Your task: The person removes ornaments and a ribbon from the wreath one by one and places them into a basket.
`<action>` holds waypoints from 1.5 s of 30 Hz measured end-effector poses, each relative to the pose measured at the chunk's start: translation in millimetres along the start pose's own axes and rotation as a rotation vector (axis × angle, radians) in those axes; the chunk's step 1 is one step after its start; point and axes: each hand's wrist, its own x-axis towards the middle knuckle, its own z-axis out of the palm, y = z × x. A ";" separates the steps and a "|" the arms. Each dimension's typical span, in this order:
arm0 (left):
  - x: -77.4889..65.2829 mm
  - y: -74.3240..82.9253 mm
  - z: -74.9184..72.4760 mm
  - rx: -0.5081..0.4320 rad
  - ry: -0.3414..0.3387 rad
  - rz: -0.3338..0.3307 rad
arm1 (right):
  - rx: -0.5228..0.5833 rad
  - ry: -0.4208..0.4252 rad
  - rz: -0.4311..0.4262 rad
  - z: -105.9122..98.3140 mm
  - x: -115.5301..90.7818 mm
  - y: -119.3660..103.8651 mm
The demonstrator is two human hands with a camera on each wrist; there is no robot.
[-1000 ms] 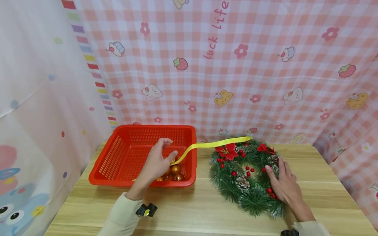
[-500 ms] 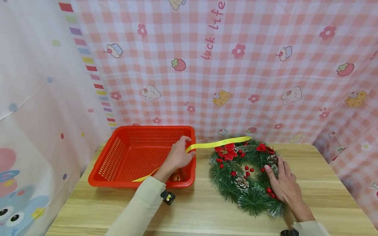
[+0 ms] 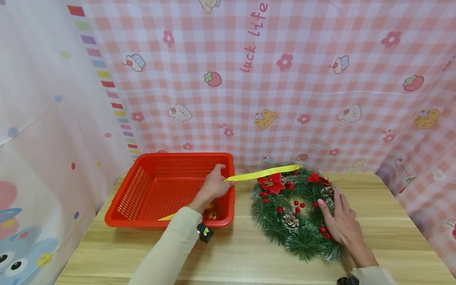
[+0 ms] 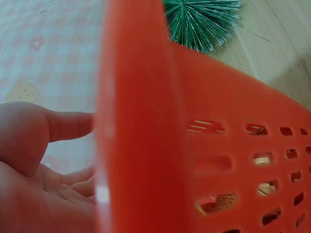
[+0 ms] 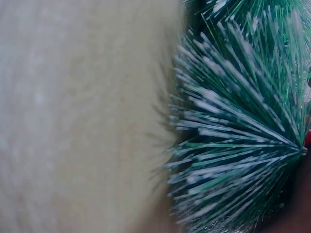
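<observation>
A green pine wreath (image 3: 285,229) with red berries, cones and a red flower lies on the wooden table (image 3: 249,257). My right hand (image 3: 340,223) rests flat on its right side, fingers straight. A yellow ribbon (image 3: 263,173) runs from the wreath's top leftward into the red basket (image 3: 156,186). My left hand (image 3: 213,186) holds the ribbon over the basket's right rim. The left wrist view shows the basket wall (image 4: 160,145) close up with my palm (image 4: 29,160) behind it. Only pine needles (image 5: 243,136) and the table (image 5: 82,116) fill the right wrist view.
Gold baubles (image 3: 211,213) lie in the basket's near right corner, one showing through the wall holes (image 4: 224,201). Pink checked cloth (image 3: 285,99) hangs behind the table and at both sides. Bare wood runs along the front edge.
My left hand has slid up and right along the ribbon, from above the baubles to the basket's right rim. The right hand has stayed on the wreath.
</observation>
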 end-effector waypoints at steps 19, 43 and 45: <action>-18.9 -20.6 -36.6 -0.428 0.018 0.198 | 0.008 -0.010 0.009 -2.1 -1.1 -1.1; -61.1 -40.4 -122.6 -0.662 0.265 0.410 | 0.001 -0.020 0.011 -2.4 1.4 -0.5; -62.8 -41.5 -128.4 -0.699 0.303 0.412 | 0.001 -0.023 0.012 -2.3 1.4 -1.0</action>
